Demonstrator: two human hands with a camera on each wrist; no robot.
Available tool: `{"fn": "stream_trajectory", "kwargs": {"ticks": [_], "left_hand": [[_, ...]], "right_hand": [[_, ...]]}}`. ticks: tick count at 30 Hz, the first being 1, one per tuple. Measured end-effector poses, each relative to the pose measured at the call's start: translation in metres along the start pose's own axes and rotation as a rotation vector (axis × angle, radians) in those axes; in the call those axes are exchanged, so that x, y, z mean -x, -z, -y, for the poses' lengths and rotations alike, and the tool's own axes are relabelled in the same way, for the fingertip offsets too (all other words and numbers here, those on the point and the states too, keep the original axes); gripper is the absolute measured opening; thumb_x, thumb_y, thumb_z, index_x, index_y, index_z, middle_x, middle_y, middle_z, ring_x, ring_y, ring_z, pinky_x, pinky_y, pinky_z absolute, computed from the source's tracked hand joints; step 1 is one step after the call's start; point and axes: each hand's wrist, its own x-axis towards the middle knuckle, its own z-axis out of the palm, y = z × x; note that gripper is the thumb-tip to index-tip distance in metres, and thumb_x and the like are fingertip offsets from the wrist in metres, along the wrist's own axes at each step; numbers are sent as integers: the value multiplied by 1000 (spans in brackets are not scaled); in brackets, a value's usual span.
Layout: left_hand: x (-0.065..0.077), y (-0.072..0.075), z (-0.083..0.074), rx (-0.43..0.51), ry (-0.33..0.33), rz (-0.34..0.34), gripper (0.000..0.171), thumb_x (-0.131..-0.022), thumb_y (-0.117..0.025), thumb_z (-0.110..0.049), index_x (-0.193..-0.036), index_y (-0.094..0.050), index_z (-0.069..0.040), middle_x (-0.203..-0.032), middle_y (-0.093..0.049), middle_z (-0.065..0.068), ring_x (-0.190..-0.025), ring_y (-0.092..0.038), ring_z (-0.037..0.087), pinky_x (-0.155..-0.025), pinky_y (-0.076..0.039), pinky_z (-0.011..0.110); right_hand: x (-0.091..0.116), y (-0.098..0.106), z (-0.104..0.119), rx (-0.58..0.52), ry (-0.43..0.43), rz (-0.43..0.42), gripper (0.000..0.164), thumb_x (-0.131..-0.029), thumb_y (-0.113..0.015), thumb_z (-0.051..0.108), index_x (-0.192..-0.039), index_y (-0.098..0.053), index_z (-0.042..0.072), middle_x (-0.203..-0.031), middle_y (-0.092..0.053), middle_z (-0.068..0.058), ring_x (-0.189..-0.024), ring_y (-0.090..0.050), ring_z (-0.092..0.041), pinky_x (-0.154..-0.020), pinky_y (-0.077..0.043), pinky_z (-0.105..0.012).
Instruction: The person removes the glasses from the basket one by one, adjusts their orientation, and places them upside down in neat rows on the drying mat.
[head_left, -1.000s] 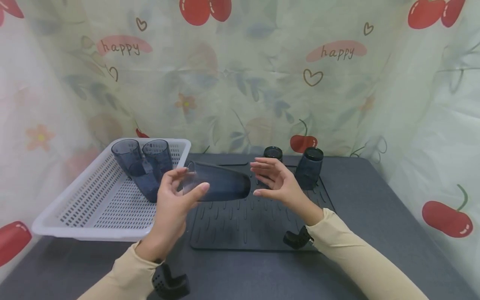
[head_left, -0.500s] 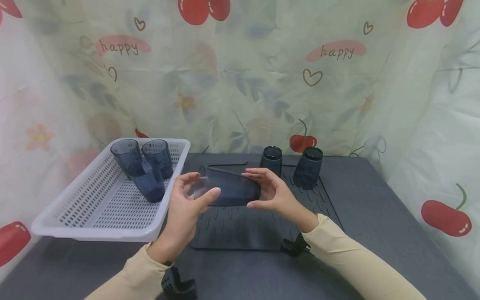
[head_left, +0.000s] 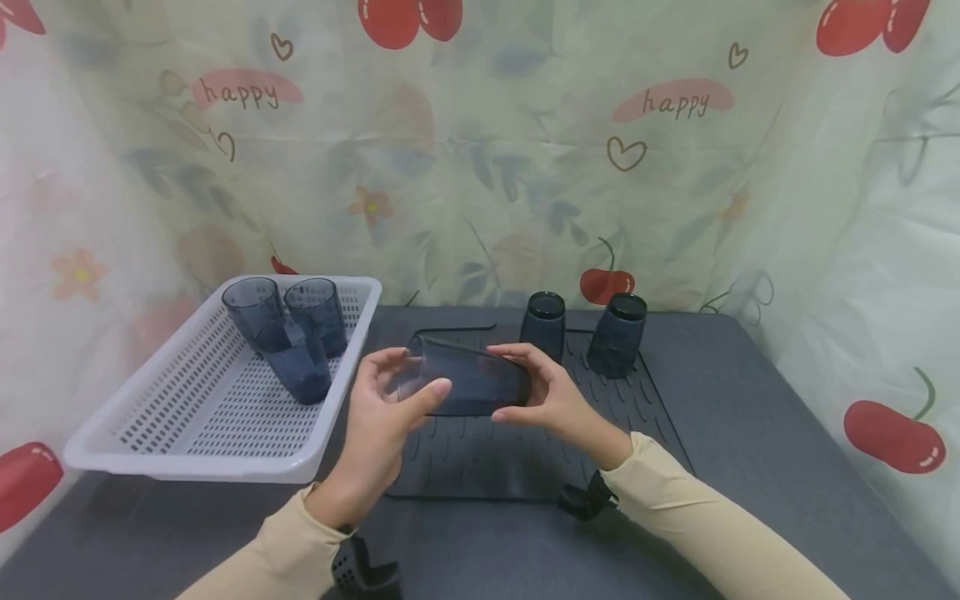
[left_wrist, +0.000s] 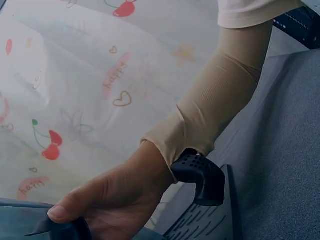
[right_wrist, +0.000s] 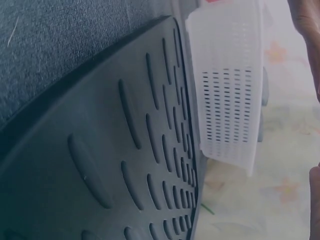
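Observation:
A tinted blue drinking glass (head_left: 471, 382) lies on its side in the air above a dark ribbed drying mat (head_left: 480, 467), its base to the right. My left hand (head_left: 381, 417) grips it near the rim end, thumb on the near side. Around the base end, the fingers and thumb of my right hand (head_left: 551, 390) hold it too. In the left wrist view my left hand (left_wrist: 117, 202) shows beside part of the glass (left_wrist: 20, 220). Only slivers of my right hand's fingers (right_wrist: 306, 20) enter the right wrist view.
Left of the mat is a white perforated basket (head_left: 187, 468) with three similar glasses (head_left: 296, 362) leaning inside. Two glasses (head_left: 617, 337) stand upside down on the mat's far right part. A patterned curtain (head_left: 480, 167) hangs behind the grey table (head_left: 750, 400).
The left hand has moved right with the glass, away from the basket. The right hand, apart from the glass a second ago, has taken hold of its base end.

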Motion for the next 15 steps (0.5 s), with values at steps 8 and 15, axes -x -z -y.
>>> {"fn": "stream_trajectory", "kwargs": {"ticks": [8,15], "left_hand": [[-3,0,2,6,11,40,61,-83,-68,2,-132,-33,-2,-128,-48,15,-107,-60,21,-77,-55,32],[-5,1,3,32,47,81,62,-84,-66,1,-136,-32,-5,-133,-44,16,-114,-54,27,-84,-54,35]], "right_hand": [[2,1,1,17,3,-30,73,-75,-82,8,-138,-44,4,-138,-49,-8,-118,-55,-18,-88,-56,-32],[0,5,3,68,-15,-55,74,-72,-84,7,-137,-47,7,-136,-51,-9,-117,-55,-20,-90,-55,-31]]}}
